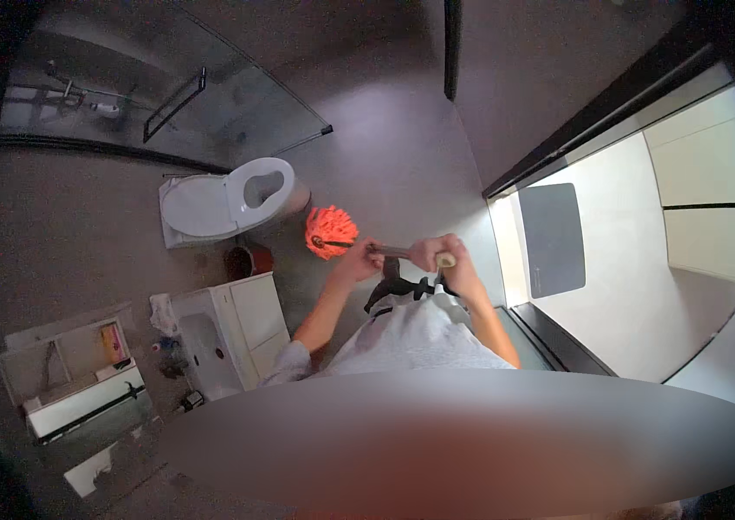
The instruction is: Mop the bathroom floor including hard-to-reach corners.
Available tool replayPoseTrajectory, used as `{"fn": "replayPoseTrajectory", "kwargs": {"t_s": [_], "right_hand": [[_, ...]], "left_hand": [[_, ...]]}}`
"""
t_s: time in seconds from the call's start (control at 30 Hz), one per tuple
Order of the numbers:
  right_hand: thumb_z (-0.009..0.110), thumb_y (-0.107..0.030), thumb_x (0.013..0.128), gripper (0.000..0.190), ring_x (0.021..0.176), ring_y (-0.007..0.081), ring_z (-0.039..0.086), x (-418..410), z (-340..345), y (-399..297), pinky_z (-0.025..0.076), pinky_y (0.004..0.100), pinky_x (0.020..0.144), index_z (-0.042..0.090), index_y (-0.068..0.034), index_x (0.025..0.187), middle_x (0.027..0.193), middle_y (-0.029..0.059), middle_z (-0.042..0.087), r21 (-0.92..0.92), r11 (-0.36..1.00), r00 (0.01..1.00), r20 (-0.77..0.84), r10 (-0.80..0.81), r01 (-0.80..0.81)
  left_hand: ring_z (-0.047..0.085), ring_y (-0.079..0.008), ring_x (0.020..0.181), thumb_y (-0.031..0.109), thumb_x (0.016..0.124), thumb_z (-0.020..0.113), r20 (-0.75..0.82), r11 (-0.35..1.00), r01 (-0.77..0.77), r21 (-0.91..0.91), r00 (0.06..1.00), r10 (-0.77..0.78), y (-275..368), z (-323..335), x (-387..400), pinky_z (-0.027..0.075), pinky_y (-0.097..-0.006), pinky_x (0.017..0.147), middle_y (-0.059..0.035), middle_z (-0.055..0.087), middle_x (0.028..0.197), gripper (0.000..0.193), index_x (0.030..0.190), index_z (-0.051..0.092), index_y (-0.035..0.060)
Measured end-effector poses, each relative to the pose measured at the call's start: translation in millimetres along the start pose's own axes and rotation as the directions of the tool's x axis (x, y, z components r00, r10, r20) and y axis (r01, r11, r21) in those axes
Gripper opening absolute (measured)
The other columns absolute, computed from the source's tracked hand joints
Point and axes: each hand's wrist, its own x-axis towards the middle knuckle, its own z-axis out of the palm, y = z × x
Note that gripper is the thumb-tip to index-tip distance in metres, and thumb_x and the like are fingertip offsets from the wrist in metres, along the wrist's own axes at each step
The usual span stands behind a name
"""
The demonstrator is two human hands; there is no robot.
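Both hands hold the handle (394,251) of a mop with an orange strip head (333,229). My left hand (362,261) grips it nearer the head, and my right hand (448,255) is closed around it close to the pale end cap (446,260). The mop slants away to the left, its head in front of a white toilet (286,195). Whether the strips press on the grey floor (374,162) cannot be told from above. The toilet's lid is raised and its seat lies down on the bowl.
Left of me are a washbasin (201,344) on a white cabinet (260,312) and a reddish bucket (257,260). A glass shower panel (244,97) stands beyond the toilet. On the right, a doorway leads to a brighter floor with a grey mat (552,240).
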Motion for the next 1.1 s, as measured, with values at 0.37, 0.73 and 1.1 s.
{"fn": "replayPoseTrajectory", "kwargs": {"t_s": [0.37,0.73,1.1], "right_hand": [[0.020,-0.056,0.102,0.071,0.055,0.0228,0.041,-28,-63,-90,0.040,0.0391,0.061,0.040,-0.001,0.063,0.060,0.0087,0.041,-0.283,0.958,0.997,0.077,-0.028,0.049],[0.042,-0.032,0.098,0.040,0.065,0.0374,0.050,-42,-43,-122,0.042,0.0454,0.064,0.047,-0.004,0.070,0.066,0.0129,0.051,-0.653,0.668,0.861,0.507,0.035,0.357],[0.025,-0.053,0.103,0.068,0.058,0.0284,0.057,-4,-41,-155,0.045,0.0398,0.059,0.050,-0.005,0.063,0.064,0.0087,0.057,-0.446,0.836,0.866,0.495,-0.065,0.318]], "left_hand": [[0.045,-0.0120,0.059,0.018,0.090,0.066,0.172,0.970,-0.197,0.144,0.970,0.172,-88,93,85,0.035,-0.0279,0.055,-0.0005,0.051,0.070,0.017,0.080,0.058,0.0081],[0.053,-0.0130,0.059,0.022,0.093,0.063,0.307,0.919,-0.050,0.392,0.948,-0.079,-152,210,52,0.046,-0.0278,0.058,0.0002,0.056,0.069,0.021,0.077,0.056,0.0110],[0.050,-0.0111,0.061,0.021,0.094,0.063,0.302,0.919,-0.128,0.374,0.953,0.011,-110,155,54,0.040,-0.0272,0.056,0.0007,0.060,0.074,0.015,0.082,0.062,0.0112]]}}
